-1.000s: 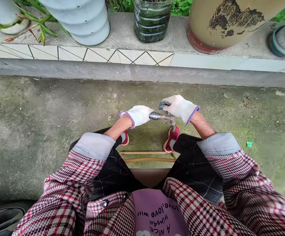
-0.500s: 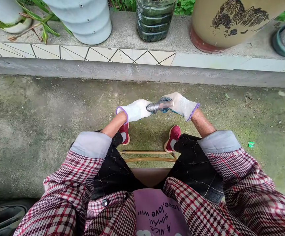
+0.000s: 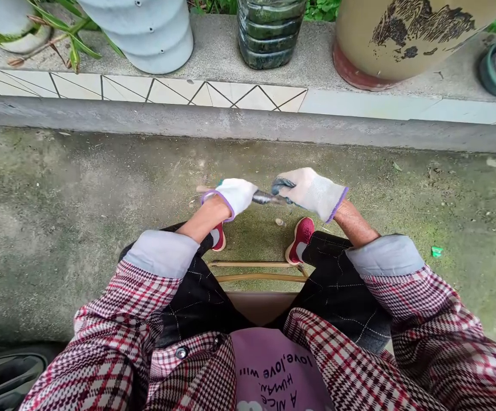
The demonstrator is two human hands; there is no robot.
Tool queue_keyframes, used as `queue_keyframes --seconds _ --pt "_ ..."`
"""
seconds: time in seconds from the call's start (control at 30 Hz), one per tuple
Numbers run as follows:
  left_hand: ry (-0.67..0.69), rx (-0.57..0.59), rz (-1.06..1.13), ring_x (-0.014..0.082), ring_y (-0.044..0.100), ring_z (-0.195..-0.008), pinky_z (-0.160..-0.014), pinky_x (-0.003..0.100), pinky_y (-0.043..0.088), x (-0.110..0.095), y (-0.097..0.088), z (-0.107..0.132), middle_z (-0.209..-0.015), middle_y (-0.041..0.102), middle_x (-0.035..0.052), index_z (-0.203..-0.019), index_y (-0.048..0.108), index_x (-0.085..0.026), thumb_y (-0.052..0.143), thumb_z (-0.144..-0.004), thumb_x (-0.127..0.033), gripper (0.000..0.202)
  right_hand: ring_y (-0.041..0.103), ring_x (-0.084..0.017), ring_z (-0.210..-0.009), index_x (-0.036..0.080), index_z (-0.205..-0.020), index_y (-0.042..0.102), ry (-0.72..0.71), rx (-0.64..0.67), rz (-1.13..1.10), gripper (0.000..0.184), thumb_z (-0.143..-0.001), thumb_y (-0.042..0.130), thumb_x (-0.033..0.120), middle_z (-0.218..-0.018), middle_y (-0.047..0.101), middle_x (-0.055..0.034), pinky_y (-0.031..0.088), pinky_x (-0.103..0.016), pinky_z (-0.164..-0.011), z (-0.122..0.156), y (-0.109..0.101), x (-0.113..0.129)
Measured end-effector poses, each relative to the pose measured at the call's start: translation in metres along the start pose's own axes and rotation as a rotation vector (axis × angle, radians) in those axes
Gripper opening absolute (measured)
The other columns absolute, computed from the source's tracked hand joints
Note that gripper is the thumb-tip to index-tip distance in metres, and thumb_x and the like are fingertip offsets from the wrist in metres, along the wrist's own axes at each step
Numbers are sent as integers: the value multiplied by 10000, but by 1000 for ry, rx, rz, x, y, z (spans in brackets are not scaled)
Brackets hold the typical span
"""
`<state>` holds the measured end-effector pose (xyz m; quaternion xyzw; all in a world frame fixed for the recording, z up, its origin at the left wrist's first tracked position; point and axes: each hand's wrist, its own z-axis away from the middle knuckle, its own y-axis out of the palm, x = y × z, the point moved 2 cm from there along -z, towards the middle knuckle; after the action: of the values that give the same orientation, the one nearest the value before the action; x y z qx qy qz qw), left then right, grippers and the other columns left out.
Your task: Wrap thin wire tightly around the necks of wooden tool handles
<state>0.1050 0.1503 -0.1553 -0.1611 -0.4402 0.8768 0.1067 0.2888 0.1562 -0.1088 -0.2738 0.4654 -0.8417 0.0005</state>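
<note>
My left hand (image 3: 237, 195), in a white knit glove with a purple cuff, is closed around a hand tool. The tool's dark, shiny metal part (image 3: 262, 197) juts out to the right of that fist, while a pale, wood-coloured end (image 3: 204, 189) shows on its left. My right hand (image 3: 301, 188), gloved alike with grey-blue coated fingers, has its fingers curled at the far end of the metal. Blur and the glove hide the tool's tip and exact kind. Below the hands, a small pale round piece (image 3: 279, 221) appears above or on the ground.
A concrete ledge (image 3: 217, 45) with a tiled edge runs across the front. On it stand a white ribbed pot (image 3: 153, 34), a dark green plastic bottle (image 3: 270, 37) and a tan pot (image 3: 371, 51). A green scrap (image 3: 436, 252) lies on the mossy floor. My red shoes (image 3: 301, 237) are below.
The tool has shifted left through my left hand, its pale end now beyond the left cuff. My right hand has dropped slightly. The small pale round piece has come into view below.
</note>
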Motion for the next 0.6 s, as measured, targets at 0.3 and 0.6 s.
queue_keyframes --seconds 0.3,0.6 --pt "136 -121 474 181 661 -727 -645 263 484 2 -16 6 -835 736 44 -1031 749 -184 589 -884 -284 239 566 -133 -575 147 -843 712 33 -68 -519 166 -877 638 291 -727 682 -37 463 -258 -538 -23 9 -25" --pt "-203 -272 571 187 692 -849 -721 250 534 26 -22 -7 -963 745 56 -1213 709 -207 538 -943 -251 322 541 -120 -616 180 -890 755 -26 9 -122 224 -939 562 281 -748 703 -5 400 -259 -602 -4 19 12"
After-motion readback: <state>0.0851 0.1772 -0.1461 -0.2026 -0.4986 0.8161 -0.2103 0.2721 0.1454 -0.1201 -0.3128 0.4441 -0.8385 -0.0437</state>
